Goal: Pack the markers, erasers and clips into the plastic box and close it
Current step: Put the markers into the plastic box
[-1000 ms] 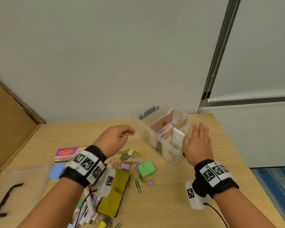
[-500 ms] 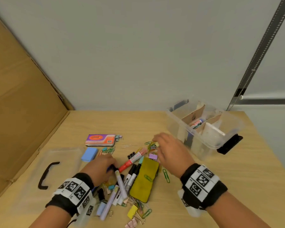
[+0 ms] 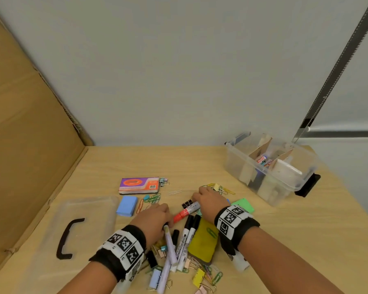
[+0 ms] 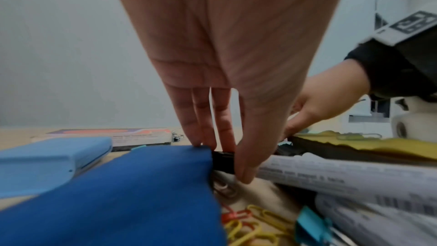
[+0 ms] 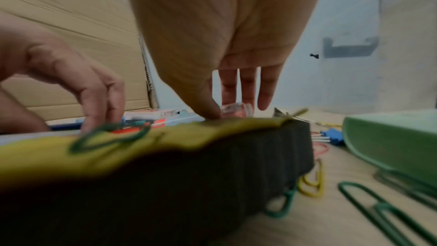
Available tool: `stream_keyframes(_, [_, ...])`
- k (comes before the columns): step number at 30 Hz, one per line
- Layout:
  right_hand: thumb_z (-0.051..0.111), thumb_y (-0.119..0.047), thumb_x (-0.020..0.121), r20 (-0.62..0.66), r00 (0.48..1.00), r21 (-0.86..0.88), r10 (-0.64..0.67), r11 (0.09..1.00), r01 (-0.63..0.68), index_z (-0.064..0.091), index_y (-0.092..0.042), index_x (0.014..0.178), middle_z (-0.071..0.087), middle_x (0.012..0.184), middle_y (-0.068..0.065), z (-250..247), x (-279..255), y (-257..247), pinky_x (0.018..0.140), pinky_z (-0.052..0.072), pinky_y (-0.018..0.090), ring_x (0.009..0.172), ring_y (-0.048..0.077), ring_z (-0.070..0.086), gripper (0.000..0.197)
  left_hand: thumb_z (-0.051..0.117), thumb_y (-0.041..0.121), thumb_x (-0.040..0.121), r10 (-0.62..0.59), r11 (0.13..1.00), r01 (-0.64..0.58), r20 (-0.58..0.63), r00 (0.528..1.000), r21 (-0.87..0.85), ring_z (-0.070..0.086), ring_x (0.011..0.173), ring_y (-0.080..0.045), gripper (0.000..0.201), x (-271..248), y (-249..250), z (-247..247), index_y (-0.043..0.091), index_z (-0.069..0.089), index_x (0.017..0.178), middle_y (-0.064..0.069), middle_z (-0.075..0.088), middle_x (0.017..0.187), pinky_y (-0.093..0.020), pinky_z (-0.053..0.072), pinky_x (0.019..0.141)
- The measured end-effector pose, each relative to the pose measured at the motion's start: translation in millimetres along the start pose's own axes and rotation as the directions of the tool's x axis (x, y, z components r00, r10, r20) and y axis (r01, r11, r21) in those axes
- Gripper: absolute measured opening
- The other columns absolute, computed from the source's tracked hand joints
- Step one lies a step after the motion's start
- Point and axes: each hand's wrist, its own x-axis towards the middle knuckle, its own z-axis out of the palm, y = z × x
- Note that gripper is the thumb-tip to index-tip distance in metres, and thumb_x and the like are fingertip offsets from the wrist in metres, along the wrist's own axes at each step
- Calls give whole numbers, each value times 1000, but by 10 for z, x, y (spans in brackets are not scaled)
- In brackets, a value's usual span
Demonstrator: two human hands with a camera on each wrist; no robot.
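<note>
Hands [image 3: 155, 217] amid markers [image 3: 186, 240], table edge distant

Crowded middle, open edges

Markers [image 3: 186, 236], clips [image 3: 204, 272] and erasers [image 3: 126, 205] litter the tabletop [image 3: 285, 240] around both hands; bare wood lies before the plastic box [image 3: 270, 170], whose cardboard dividers [image 3: 261, 149] seemingly narrow its compartments.
</note>
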Motion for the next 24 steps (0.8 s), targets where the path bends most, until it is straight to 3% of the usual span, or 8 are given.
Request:
stream_keyframes(6, [53,-14,91,-55,997,272,60,961,-42,54,-19,113,53,113,3,-254,-241,20,84,48,34,100,22,54,23,57,15,87,112,994,-112,-38,993,4,45,107,-14,20,25,-83,6,25,63,104,7,46,117,-30,45,87])
stream_keyframes(9, [57,-22,90,-151,980,486,129,873,-40,58,-23,102,61,97,-2,-565,-488,122,71,50,27,84,17,59,12,55,20,90,123,984,-135,-108,987,-114,51,101,-9,18,26,-143,-77,25,59,107,9,49,115,-26,46,89])
stream_keyframes(12, [61,-26,90,-247,945,630,216,776,-13,60,-25,102,64,92,-7,-875,-711,301,65,51,17,79,8,62,12,53,18,92,65,964,-110,-187,980,-243,56,87,-10,14,41,-220,-133,28,53,101,8,56,101,-24,48,80])
stream_keyframes(17, [57,-14,92,-424,791,807,441,580,110,52,-21,105,65,102,-3,-1262,-885,690,79,54,26,91,12,67,17,52,25,94,-32,918,-92,-303,952,-386,58,79,-11,6,85,-294,-189,29,52,98,9,61,86,-32,52,72])
stream_keyframes(19, [53,-11,93,-509,646,802,569,586,115,48,-18,105,64,100,3,-1382,-905,862,72,54,27,87,18,68,15,51,25,94,-63,896,-105,-357,932,-431,59,79,-11,7,105,-287,-204,26,52,101,8,61,87,-32,51,71])
stream_keyframes(21, [49,-11,92,-566,504,761,652,649,14,48,-14,108,62,97,7,-1480,-885,1034,61,48,22,79,19,64,16,49,24,96,-90,893,-104,-401,912,-438,53,70,-4,7,121,-258,-221,25,50,102,10,55,81,-20,42,60])
stream_keyframes(22, [49,-12,92,-557,484,746,675,663,-66,48,-11,110,60,97,8,-1512,-850,1127,57,43,21,74,16,61,18,48,23,96,-102,894,-100,-416,904,-437,50,66,-3,8,134,-237,-234,25,49,104,11,52,78,-16,36,56])
stream_keyframes(24, [50,-13,91,-456,533,708,713,653,-269,49,-7,112,58,98,10,-1529,-734,1307,61,41,25,75,16,55,22,47,23,97,-120,897,-89,-433,894,-433,47,62,-2,10,159,-186,-264,22,49,107,12,49,75,-15,34,52])
